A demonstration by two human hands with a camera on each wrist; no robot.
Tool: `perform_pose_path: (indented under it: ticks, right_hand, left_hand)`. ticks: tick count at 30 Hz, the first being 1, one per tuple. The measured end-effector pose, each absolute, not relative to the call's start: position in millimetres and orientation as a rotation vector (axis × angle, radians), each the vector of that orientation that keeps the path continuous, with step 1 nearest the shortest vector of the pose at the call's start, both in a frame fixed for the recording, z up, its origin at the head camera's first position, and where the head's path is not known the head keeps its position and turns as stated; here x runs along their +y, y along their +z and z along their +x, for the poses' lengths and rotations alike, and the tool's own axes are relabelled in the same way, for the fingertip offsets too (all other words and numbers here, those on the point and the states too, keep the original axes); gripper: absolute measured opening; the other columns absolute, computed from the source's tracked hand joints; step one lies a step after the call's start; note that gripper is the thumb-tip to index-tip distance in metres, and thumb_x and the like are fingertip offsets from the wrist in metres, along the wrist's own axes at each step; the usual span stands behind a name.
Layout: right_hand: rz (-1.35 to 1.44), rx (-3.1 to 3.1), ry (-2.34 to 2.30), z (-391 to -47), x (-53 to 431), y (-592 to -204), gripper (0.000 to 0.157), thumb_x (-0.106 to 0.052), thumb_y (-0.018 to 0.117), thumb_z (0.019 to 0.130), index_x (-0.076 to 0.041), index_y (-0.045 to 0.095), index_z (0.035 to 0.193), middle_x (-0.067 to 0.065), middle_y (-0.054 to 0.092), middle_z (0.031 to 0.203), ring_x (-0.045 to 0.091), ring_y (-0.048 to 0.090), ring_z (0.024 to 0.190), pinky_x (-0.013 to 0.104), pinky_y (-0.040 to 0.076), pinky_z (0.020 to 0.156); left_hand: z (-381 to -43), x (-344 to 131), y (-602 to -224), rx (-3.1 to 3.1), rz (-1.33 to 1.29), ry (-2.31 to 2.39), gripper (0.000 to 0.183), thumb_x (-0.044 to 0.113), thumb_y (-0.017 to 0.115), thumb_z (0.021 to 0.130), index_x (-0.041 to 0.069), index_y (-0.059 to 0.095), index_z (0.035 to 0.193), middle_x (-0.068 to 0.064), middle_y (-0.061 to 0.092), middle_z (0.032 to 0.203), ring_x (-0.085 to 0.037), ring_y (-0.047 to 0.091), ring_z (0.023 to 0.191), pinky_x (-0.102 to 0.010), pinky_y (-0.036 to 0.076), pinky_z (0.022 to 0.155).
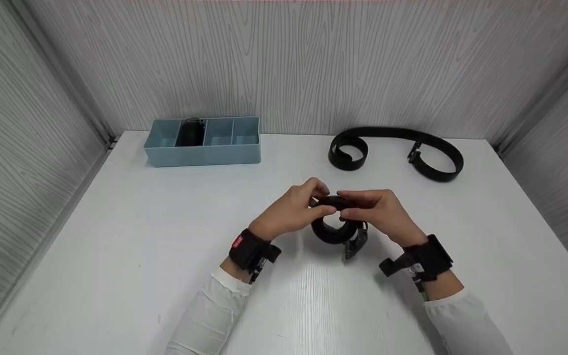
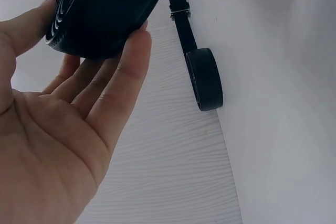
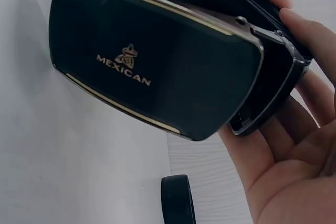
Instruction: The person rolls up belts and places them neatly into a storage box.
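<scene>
Coiled belt [image 1: 332,238], black, one item: right of centre in the head frame, its loops rolled round a bare middle; whether its lower edge touches the tabletop [image 1: 116,276] I cannot tell. Buckle [image 3: 157,66], attached: dark plate, gold edge lines, gold emblem and "MEXICAN" lettering, filling the upper left of my right-wrist feed; in the head frame it hangs at the coil's lower right.

Left hand [image 1: 291,211]: clamped on the coil's upper left, thumb at the near side. Right hand [image 1: 387,214]: clamped on its upper right, thumb and fingers pinching, the two thumbs near each other.

Also on my list: second belt [image 1: 395,132], black, upper right of the head frame, one end curled. Blue tray [image 1: 202,157], four compartments, upper left; dark item [image 1: 193,133] in the second compartment from the left. Wristbands, black, one on each wrist; sleeves, white.
</scene>
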State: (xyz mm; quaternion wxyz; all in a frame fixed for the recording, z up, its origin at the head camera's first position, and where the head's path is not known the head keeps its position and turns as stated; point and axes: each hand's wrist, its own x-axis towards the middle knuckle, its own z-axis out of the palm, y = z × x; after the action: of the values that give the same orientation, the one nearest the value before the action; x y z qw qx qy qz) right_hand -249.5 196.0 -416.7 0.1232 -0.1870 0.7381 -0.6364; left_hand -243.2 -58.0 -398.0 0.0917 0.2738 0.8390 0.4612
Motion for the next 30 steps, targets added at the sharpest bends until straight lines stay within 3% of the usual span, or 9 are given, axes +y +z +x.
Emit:
perform_pose_path:
  ticks: [5, 10, 14, 23, 30]
  right_hand:
    - [-0.466, 2.203, -1.926, -246.5, 189.1, -420.8, 0.049, -0.018, 0.084, 0.090, -0.007, 0.070, 0.135, 0.013, 0.075, 0.121, 0.025, 0.074, 0.104, 0.031, 0.059, 0.086]
    - [-0.390, 2.431, -1.937, -242.3, 180.4, -423.2, 0.050, -0.029, 0.082, 0.091, -0.011, 0.070, 0.136, 0.006, 0.071, 0.131, 0.020, 0.067, 0.121, 0.034, 0.054, 0.099]
    - [-0.373, 2.565, -1.897, -239.8, 174.4, -423.1, 0.057, -0.027, 0.083, 0.091, -0.017, 0.063, 0.144, 0.001, 0.064, 0.143, 0.017, 0.061, 0.128, 0.034, 0.049, 0.105]
    - [-0.368, 2.437, -2.138, -243.4, 174.7, -426.5, 0.054, -0.005, 0.078, 0.092, -0.012, 0.063, 0.144, 0.011, 0.063, 0.141, 0.021, 0.073, 0.109, 0.031, 0.061, 0.083]
    - [-0.553, 2.421, -2.190, -245.9, 182.7, -425.4, 0.052, 0.006, 0.072, 0.092, -0.013, 0.067, 0.140, 0.009, 0.068, 0.135, 0.024, 0.072, 0.109, 0.033, 0.061, 0.083]
  left_hand:
    - [-242.6, -55.7, -398.7, 2.571, 0.779, 1.381, 0.035, 0.031, 0.069, 0.102, 0.009, 0.059, 0.127, -0.005, 0.070, 0.123, -0.016, 0.068, 0.109, -0.035, 0.055, 0.090]
    - [-242.5, -49.6, -401.8, 2.811, 0.810, 1.443, 0.032, 0.028, 0.071, 0.100, 0.007, 0.062, 0.123, -0.005, 0.072, 0.115, -0.016, 0.067, 0.099, -0.032, 0.053, 0.082]
    - [-242.0, -44.0, -404.1, 2.995, 0.833, 1.530, 0.031, 0.024, 0.075, 0.098, 0.004, 0.064, 0.119, -0.008, 0.073, 0.110, -0.017, 0.067, 0.091, -0.029, 0.052, 0.075]
    - [-238.0, -33.7, -407.4, 3.026, 0.940, 1.613, 0.036, 0.028, 0.075, 0.098, 0.001, 0.062, 0.118, -0.012, 0.072, 0.115, -0.019, 0.071, 0.099, -0.030, 0.057, 0.076]
    - [-246.1, -41.0, -406.8, 2.600, 0.694, 1.864, 0.030, 0.031, 0.048, 0.112, 0.004, 0.059, 0.121, -0.008, 0.069, 0.118, -0.020, 0.069, 0.103, -0.031, 0.058, 0.084]
